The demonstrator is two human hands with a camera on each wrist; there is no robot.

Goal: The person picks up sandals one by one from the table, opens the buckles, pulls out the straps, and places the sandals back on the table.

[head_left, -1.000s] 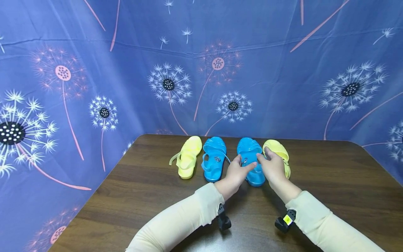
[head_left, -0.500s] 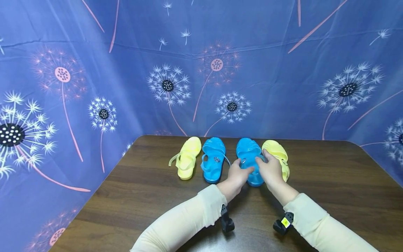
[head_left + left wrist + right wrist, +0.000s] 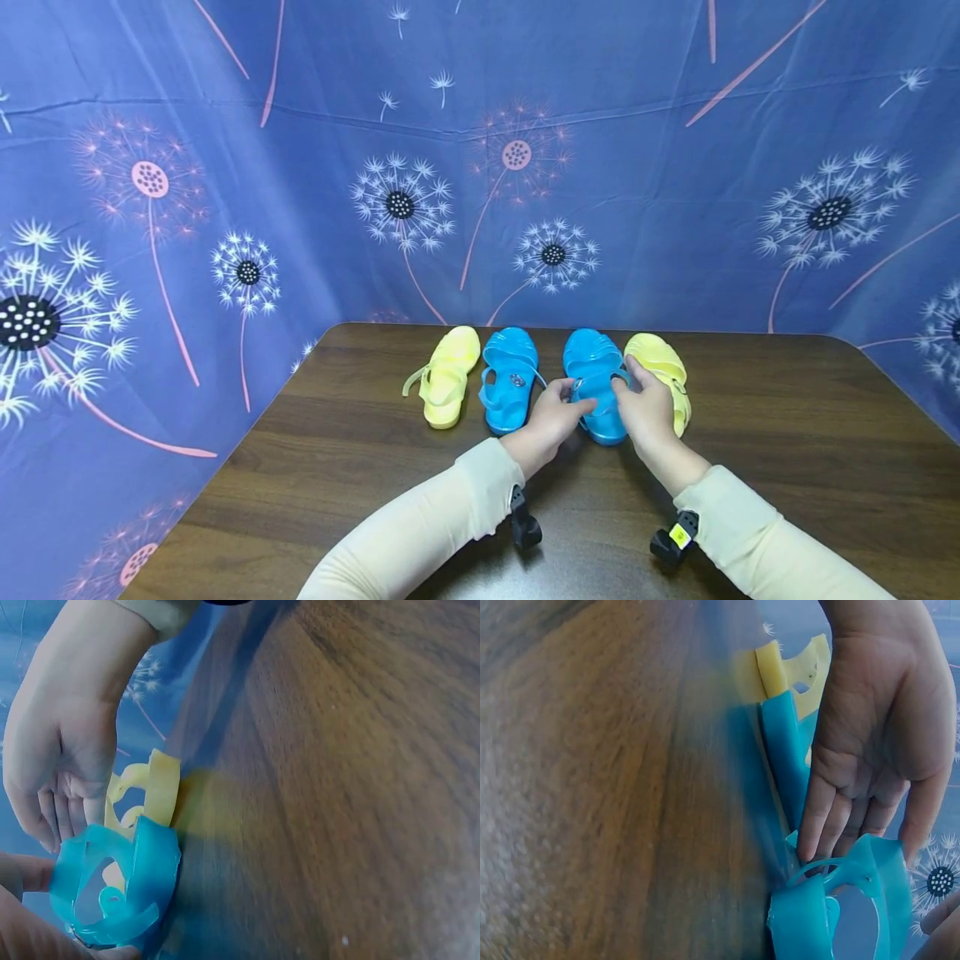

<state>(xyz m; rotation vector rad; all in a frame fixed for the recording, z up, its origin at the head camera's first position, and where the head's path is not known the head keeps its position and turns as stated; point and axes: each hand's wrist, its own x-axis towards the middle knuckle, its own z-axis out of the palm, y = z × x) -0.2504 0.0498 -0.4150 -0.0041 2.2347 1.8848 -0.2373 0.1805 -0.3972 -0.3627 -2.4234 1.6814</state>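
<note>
Two blue sandals stand in a row with yellow ones outside them. My left hand (image 3: pixel 553 412) pinches the left side of the right-hand blue sandal (image 3: pixel 588 354) at its ankle strap, thumb over the footbed. On the opposite side my right hand (image 3: pixel 648 408) holds the strap's edge between thumb and fingers, the yellow sandal (image 3: pixel 654 352) close behind. In the right wrist view the left hand (image 3: pixel 881 727) reaches down to the blue strap (image 3: pixel 832 862). The left wrist view shows the right hand (image 3: pixel 71 727) with long fingers beside the blue sandal (image 3: pixel 154 862). Its fingertips are partly hidden.
To the left lie the other blue sandal (image 3: pixel 510 354), with its strap end sticking out, and the other yellow sandal (image 3: pixel 454 350). All rest near the back edge of the brown wooden table (image 3: pixel 315 500). A blue dandelion-print cloth (image 3: pixel 637 167) hangs behind.
My left hand has shifted a little left and its thumb has drawn back toward the sandal's left side. The right hand has stayed almost in place.
</note>
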